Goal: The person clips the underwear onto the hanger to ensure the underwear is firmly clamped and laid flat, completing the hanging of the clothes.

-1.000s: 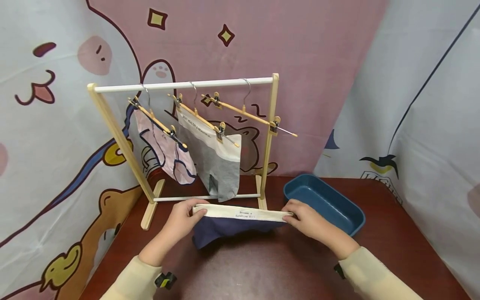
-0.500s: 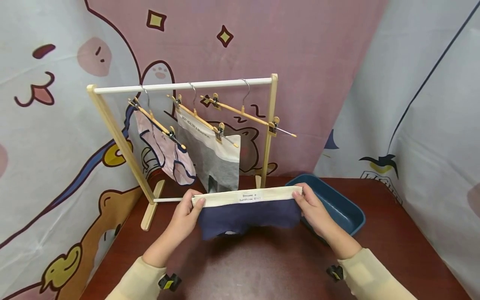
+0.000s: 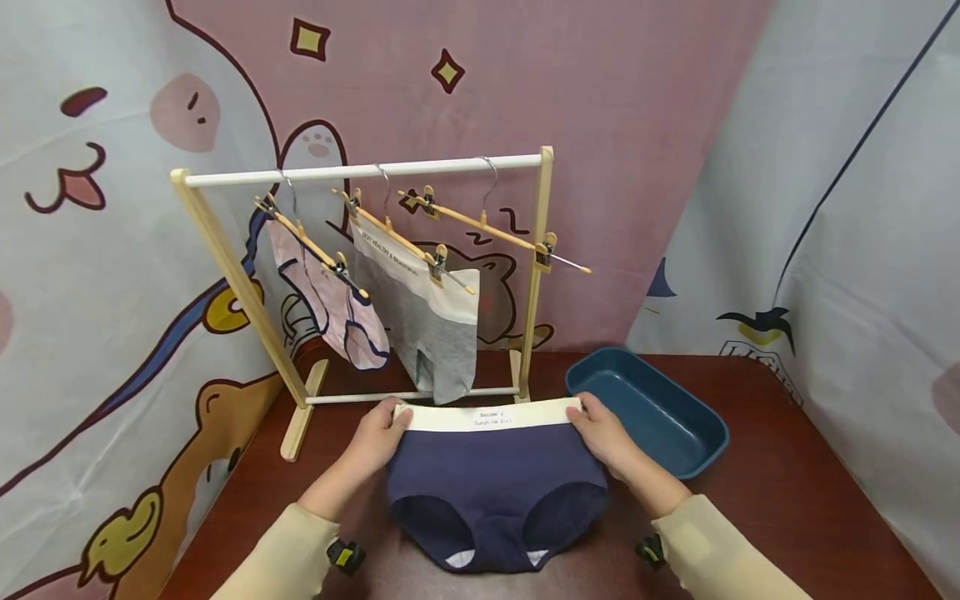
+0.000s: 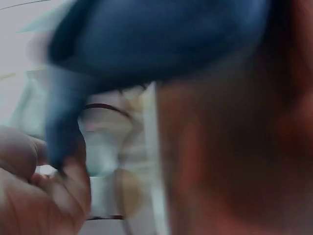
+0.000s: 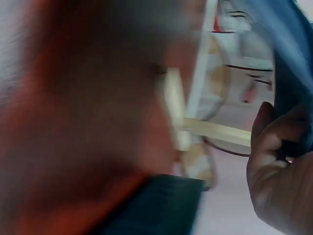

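Navy underpants (image 3: 495, 467) with a cream printed waistband hang spread out between my two hands, low over the table in the head view. My left hand (image 3: 377, 435) pinches the left end of the waistband, thumb in front. At the other end, my right hand (image 3: 602, 429) pinches the band the same way. In the left wrist view the blurred navy cloth (image 4: 161, 39) runs from the left hand (image 4: 44, 191). The right wrist view has the right hand (image 5: 281, 166) gripping cloth at the frame's edge.
Behind stands a wooden rack (image 3: 531, 308) with a white rail. From it hang pink underpants (image 3: 330, 292), grey-and-white underpants (image 3: 438, 342) and a bare clip hanger (image 3: 487, 227). A blue basin (image 3: 652, 408) sits right of the rack on the dark red table (image 3: 795, 500).
The underpants' lower part has swung down toward me, so the whole front and leg openings show. The waistband rose and then dropped, with both hands still holding its ends.
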Tool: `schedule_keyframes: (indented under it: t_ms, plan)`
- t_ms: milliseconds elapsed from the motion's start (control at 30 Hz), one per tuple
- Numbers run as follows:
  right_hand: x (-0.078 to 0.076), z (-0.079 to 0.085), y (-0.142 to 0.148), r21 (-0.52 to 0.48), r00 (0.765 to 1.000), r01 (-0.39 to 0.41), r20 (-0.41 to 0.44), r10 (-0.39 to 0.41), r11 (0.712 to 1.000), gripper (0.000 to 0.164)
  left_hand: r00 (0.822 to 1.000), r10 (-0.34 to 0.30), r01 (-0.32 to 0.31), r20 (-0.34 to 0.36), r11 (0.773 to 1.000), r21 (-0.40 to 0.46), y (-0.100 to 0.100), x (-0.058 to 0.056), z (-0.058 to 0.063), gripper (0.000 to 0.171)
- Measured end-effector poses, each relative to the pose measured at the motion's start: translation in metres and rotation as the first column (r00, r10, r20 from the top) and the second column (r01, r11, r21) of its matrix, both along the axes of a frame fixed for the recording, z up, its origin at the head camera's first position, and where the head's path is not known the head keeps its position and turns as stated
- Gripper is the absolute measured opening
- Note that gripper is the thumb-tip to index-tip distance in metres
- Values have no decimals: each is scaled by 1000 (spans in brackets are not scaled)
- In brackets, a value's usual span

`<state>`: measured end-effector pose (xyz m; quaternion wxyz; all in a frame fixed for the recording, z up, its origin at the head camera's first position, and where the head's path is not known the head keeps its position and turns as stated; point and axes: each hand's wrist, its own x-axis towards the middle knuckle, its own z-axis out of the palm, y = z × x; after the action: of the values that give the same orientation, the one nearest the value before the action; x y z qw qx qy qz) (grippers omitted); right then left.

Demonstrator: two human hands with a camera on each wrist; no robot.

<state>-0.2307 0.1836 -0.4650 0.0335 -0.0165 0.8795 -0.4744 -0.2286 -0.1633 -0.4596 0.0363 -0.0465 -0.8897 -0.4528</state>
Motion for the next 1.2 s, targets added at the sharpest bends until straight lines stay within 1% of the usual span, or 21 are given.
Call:
schedule_keyframes:
  t_ms: [33,100,200,300,367,533,600,667,700,767,833,867,933,1000,1067,1133,1167,1200]
  plan:
    - [-3,-8,-2,48,1000,4,-14,-4,999,25,1000,19,-21,-23,997,-74,1,-3,-8,19]
    - [-9,-24,-6,140,998,20,-54,-12,990,24,998,36,-45,-55,983,-179,3,-11,-23,16]
    - [-18,-40,-12,234,995,41,-95,-19,971,24,996,67,-79,-55,964,-253,6,-19,-40,16]
    - [-25,-52,-16,306,993,57,-116,-23,950,23,994,105,-108,-26,950,-291,9,-26,-51,17]
    - [-28,-58,-17,346,993,66,-118,-27,936,20,992,130,-124,-1,945,-302,11,-29,-56,17]
    - [-34,-68,-17,432,991,76,-132,-20,899,15,987,158,-151,-6,931,-332,17,-36,-67,16]
    - [-35,-69,-18,465,990,81,-143,-16,882,14,985,167,-168,-31,927,-337,20,-38,-71,15]
    - [-35,-69,-18,500,987,93,-159,-14,861,18,982,176,-188,-67,923,-336,23,-37,-72,20]
    - [-34,-69,-19,522,986,99,-166,-13,847,22,980,176,-196,-88,920,-339,25,-36,-72,25]
    - [-32,-68,-22,581,984,107,-178,-2,807,34,978,160,-199,-137,911,-360,29,-32,-71,36]
    - [-28,-68,-25,642,978,114,-206,27,758,45,978,106,-172,-180,900,-400,35,-26,-69,45]
    - [-26,-68,-28,667,973,121,-228,46,735,48,979,63,-143,-194,892,-429,38,-23,-68,48]
    - [-22,-69,-32,705,959,122,-266,100,699,50,985,-37,-50,-167,869,-492,46,-15,-66,54]
    - [-16,-69,-37,718,938,110,-303,166,687,50,987,-136,71,-80,834,-548,53,-7,-65,66]
    - [-11,-69,-41,720,930,63,-294,222,691,55,980,-195,178,36,790,-586,58,-1,-67,83]
    - [-6,-70,-43,726,934,-15,-235,268,688,68,969,-204,247,141,752,-611,61,4,-70,100]
    - [-4,-70,-43,730,939,-56,-193,285,681,76,963,-198,268,181,736,-622,61,6,-72,107]
    - [-2,-71,-43,735,945,-98,-142,294,671,84,959,-189,281,211,725,-629,61,8,-75,112]
